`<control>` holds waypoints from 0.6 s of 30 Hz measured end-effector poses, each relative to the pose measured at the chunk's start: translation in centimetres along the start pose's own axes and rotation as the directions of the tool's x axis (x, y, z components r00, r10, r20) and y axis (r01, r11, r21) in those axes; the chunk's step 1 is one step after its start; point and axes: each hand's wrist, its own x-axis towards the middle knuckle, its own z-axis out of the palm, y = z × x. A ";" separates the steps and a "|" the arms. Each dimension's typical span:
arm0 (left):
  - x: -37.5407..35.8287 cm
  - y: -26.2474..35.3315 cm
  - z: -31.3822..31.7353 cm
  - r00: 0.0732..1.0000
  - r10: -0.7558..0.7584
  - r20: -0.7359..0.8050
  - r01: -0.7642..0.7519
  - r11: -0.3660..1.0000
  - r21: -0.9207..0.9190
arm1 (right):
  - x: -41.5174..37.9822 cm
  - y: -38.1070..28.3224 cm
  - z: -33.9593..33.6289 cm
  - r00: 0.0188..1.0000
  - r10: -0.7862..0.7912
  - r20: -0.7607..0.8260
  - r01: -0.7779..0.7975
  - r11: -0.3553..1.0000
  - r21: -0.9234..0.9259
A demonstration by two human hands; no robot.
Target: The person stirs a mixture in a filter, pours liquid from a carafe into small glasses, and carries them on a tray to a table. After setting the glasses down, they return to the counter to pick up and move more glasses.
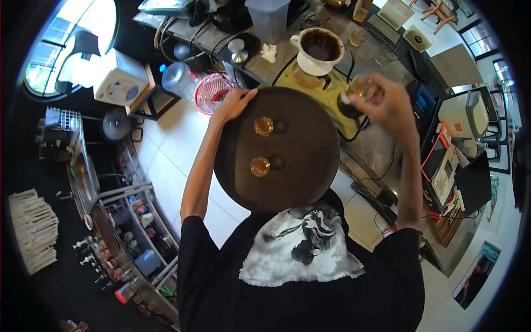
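My left hand [232, 105] grips the far left rim of a round dark tray [307, 182] held level in front of my chest. Two small glasses of amber liquid stand on the tray, one farther out [264, 126] and one nearer to me [260, 166]. My right hand [384, 99] is raised to the right of the tray and holds a third small glass of amber liquid [355, 90] above the counter's yellow mat [326, 97].
A white pour-over dripper [317, 51] with a dark filter sits on the counter [376, 149] beyond the tray. Empty glasses [358, 36], a tamper [239, 51] and a plastic container [267, 19] stand farther back. A water bottle [180, 81] and red basket [212, 91] are on the floor at left.
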 end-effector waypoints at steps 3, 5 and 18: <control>1.0 -1.4 1.3 0.997 0.066 0.040 -0.063 0.995 -0.071 | -4.1 -2.6 4.0 0.988 -0.110 0.108 0.089 0.979 0.181; 0.8 -0.8 1.1 0.998 0.028 0.058 -0.028 1.000 -0.007 | -5.6 -3.6 7.0 0.980 -0.139 0.143 0.110 0.975 0.194; -1.8 -2.0 0.7 0.996 0.084 0.005 -0.083 0.993 -0.082 | -9.9 -5.7 14.7 0.894 -0.333 0.301 0.296 0.941 0.162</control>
